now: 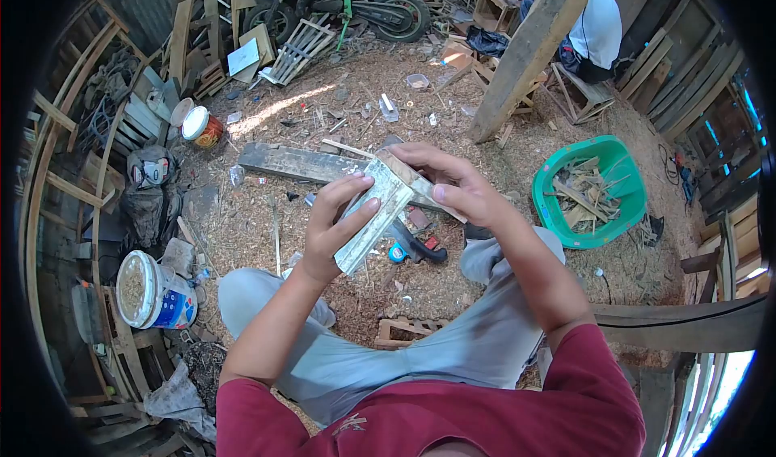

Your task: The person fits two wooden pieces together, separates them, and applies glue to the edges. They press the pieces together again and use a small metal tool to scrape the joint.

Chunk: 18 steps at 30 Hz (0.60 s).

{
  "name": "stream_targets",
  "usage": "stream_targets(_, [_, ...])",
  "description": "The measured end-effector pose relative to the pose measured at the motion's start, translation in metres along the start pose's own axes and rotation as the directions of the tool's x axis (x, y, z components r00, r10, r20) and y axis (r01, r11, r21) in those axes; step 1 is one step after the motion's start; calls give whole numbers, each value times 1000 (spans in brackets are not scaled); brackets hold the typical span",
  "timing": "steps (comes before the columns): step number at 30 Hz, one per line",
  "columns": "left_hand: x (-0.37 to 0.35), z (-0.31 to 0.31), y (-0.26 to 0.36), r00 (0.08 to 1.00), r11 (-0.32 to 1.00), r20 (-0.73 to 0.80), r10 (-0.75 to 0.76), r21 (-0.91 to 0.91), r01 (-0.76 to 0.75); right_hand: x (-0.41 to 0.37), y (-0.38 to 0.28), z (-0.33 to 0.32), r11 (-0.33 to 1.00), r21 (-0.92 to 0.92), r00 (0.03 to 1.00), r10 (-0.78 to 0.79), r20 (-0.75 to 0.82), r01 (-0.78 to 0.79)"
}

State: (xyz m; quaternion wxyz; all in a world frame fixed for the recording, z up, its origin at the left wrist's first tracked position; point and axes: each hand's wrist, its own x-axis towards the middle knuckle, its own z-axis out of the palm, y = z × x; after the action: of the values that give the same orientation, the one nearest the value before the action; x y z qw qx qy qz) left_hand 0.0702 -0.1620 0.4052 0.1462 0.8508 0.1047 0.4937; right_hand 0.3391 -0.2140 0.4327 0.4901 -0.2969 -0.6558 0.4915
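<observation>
My left hand (335,218) is closed around a short board (373,218) with worn, whitish paint, held tilted above my lap. My right hand (457,184) grips a small brown wood piece (394,167) against the board's upper end; part of it hides behind my fingers. Just below the hands, on the sawdust, lie a tool with a dark curved handle (428,252) and a blue tape measure (397,253). Beyond them, a thick weathered plank (299,164) rests on the ground.
To the right stands a green tub (546,206) with wood scraps inside. A white bucket (153,291) is at the left, and a smaller paint pail (202,127) farther back. A slanted wooden post (529,61) rises ahead, with a green motorbike (356,8) behind.
</observation>
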Motion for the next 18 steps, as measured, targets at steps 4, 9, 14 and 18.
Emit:
stream_targets(4, [-1, 1, 0, 1000, 1000, -10, -3, -4, 3, 0, -2, -1, 999, -45, 1000, -2, 1, 2])
stream_targets(9, [-2, 4, -2, 999, 1000, -38, -13, -29, 12, 0, 2, 5, 986, 162, 999, -43, -30, 48])
stream_targets(14, [-4, 4, -4, 999, 1000, -44, -19, -22, 18, 3, 2, 8, 976, 211, 998, -49, -36, 55])
stream_targets(18, [-4, 6, -3, 998, 1000, -52, -26, -15, 26, 3, 2, 12, 979, 201, 997, -22, -70, 36])
